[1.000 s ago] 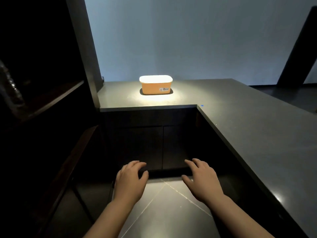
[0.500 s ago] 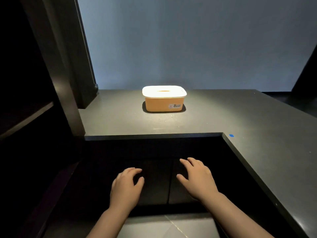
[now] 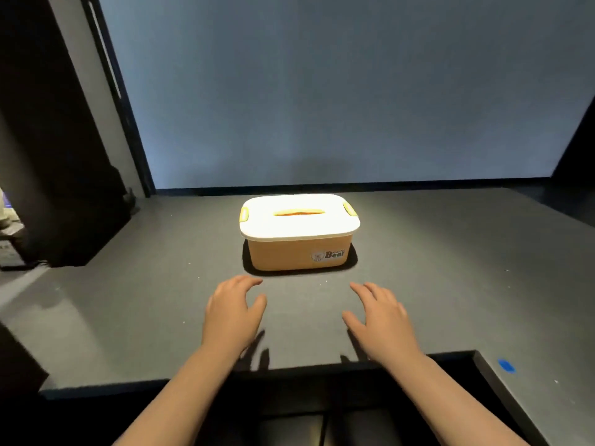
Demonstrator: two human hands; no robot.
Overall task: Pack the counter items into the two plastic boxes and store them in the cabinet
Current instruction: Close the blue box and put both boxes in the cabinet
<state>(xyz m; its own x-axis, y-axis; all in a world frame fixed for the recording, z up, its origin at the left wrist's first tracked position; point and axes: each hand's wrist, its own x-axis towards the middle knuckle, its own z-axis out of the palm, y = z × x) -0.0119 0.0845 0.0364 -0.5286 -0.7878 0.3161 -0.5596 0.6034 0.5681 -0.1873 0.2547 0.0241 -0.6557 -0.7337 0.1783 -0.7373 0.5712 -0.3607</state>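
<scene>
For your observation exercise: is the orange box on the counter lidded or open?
Lidded. The white lid sits flat over the orange box, covering its rim all round; both yellow clips look up.

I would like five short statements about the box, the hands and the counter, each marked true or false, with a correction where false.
1. The box has its white lid on. True.
2. The left hand grips the box. False: it is over the counter, short of the box, holding nothing.
3. The right hand has its fingers spread and holds nothing. True.
4. The box is blue. False: it is orange, with yellow clips at the ends.
5. A blue mark is on the counter to the right of the hands. True.
</scene>
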